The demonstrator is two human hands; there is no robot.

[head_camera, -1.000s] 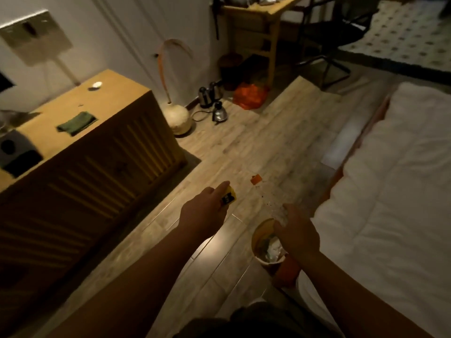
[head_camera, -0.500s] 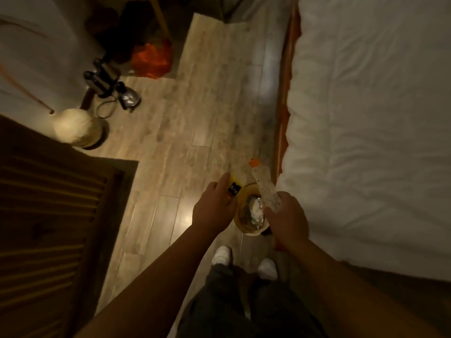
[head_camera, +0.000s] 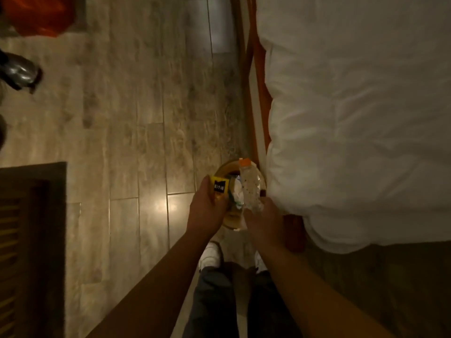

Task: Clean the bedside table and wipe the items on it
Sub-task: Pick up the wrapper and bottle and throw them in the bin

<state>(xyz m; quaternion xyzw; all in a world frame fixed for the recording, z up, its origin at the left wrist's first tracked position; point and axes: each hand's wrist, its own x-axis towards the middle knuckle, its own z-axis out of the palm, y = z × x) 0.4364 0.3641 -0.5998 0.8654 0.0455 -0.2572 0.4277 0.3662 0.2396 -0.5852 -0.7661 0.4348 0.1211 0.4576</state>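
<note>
My left hand [head_camera: 207, 212] grips a small yellow packet [head_camera: 220, 189] with a black label. My right hand [head_camera: 264, 222] holds a crumpled clear plastic bottle [head_camera: 251, 189] with an orange cap, cap pointing away from me. Both are held right over a round tan bin [head_camera: 225, 168] on the floor beside the bed, with white crumpled waste inside it. The bedside table is not in view.
A bed with a white duvet [head_camera: 353, 118] and an orange-brown frame [head_camera: 255, 69] fills the right. A dark wooden cabinet [head_camera: 29, 240] stands at the left. A metal kettle [head_camera: 19, 71] and an orange bag [head_camera: 41, 13] lie at the far left on the wood floor [head_camera: 146, 106]. My white shoes [head_camera: 211, 256] are below the bin.
My view has tipped down from the room to the floor by the bed. Both hands have come together over the bin, still holding the packet and the bottle.
</note>
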